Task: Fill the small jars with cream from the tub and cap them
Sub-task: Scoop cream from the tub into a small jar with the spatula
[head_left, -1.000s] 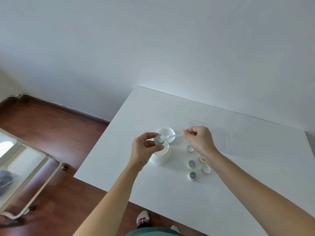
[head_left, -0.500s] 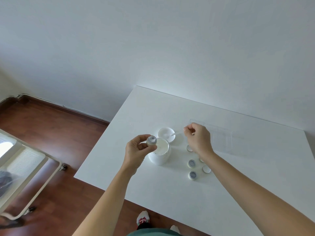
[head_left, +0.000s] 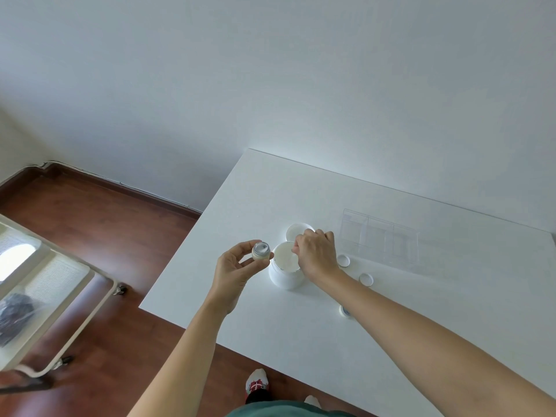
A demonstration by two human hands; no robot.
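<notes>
Jar [head_left: 261, 251], mouth tilted toward twelve o'clock, pinched by left hand [head_left: 234, 270]; right hand [head_left: 316, 254] curled over tub [head_left: 285, 267], apparently gripping something unseen.

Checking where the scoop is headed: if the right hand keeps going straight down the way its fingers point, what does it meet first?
Most likely the cream in the open tub: the right hand hangs over its mouth, fingertips curled downward. Depth from this view is uncertain.

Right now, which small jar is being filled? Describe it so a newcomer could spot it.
Find the big white tub standing open on the white table. Just left of it, the left hand holds one small jar up off the table. The other small jar sits on the table.
</notes>
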